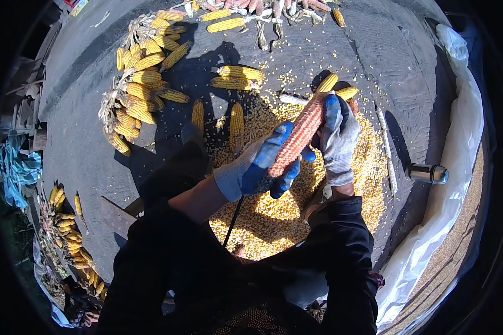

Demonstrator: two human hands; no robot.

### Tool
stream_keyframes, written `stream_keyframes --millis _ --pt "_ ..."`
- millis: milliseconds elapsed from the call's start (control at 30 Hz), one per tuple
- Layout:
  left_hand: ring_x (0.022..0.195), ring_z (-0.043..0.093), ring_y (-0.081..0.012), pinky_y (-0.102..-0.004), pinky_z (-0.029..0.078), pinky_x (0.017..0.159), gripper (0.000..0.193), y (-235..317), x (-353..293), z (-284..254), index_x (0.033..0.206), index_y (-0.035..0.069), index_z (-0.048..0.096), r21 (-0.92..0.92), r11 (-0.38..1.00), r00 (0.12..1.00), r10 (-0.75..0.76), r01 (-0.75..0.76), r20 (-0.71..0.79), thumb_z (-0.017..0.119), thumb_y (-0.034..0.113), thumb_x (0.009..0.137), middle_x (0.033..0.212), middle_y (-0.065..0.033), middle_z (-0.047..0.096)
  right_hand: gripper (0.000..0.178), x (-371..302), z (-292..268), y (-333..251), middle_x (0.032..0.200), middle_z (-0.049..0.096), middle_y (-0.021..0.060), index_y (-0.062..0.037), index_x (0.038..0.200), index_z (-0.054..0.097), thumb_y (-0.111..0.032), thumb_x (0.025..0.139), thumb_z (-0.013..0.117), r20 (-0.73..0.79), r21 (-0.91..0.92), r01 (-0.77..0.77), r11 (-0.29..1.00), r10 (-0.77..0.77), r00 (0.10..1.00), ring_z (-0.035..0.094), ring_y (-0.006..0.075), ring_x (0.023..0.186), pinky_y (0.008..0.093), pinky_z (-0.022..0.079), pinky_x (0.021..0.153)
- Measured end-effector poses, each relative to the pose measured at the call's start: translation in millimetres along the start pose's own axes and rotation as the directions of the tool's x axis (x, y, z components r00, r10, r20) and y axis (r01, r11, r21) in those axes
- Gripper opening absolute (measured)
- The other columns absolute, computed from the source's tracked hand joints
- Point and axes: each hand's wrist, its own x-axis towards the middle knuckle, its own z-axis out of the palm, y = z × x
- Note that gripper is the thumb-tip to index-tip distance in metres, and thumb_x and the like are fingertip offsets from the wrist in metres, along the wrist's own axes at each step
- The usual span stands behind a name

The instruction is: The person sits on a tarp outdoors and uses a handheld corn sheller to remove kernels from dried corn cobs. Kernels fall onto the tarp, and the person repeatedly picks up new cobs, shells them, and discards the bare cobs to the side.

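Note:
A pinkish-red corn cob (303, 134), bare of most kernels, slants up to the right between my two hands. My left hand (257, 164), in a grey glove with blue fingers, is closed round its lower end. At the upper end my right hand (340, 134), gloved alike, grips the cob; its fingertips are partly hidden. Beneath them spreads a heap of loose yellow kernels (279, 229). Two yellow ears of corn (327, 82) lie just beyond my right hand, and another ear (236, 125) stands out past my left hand.
Bundled yellow ears (145, 100) lie at the far left, more ears (67, 234) at the left edge. Stripped cobs (257, 6) sit at the back. On the right are a thin stalk (387, 151), a metal flask (427, 173) and a white plastic sheet (452, 178). Grey ground (397, 67) lies beneath.

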Motion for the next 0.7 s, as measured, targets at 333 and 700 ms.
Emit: stream_keyframes --millis 333,700 --pt "0.035 0.045 -0.0135 -0.0248 0.038 0.033 0.066 -8.6 -7.2 15.3 0.106 -0.002 0.057 0.231 0.971 0.994 -0.035 0.059 -0.107 0.033 0.058 0.092 0.057 -0.0037 0.052 0.029 -1.3 -8.4 5.3 0.069 0.053 -0.0052 0.0001 0.087 0.062 -0.026 0.095 0.053 -0.017 0.06 -0.113 0.992 0.114 0.993 0.043 0.0027 0.061 0.0223 0.037 0.053" --pt "0.047 0.046 -0.013 -0.026 0.037 0.04 0.071 -54.6 -47.3 23.9 0.127 -0.001 0.045 -0.195 0.969 0.98 -0.173 0.152 -0.098 0.036 0.06 0.091 0.067 -0.0033 0.051 0.044 -9.0 -53.5 -5.3 0.095 0.063 0.0253 -0.0006 0.106 0.06 -0.04 0.088 0.054 0.227 -0.551 0.189 0.813 -0.072 0.971 0.06 0.0402 0.092 0.0429 0.048 0.078"
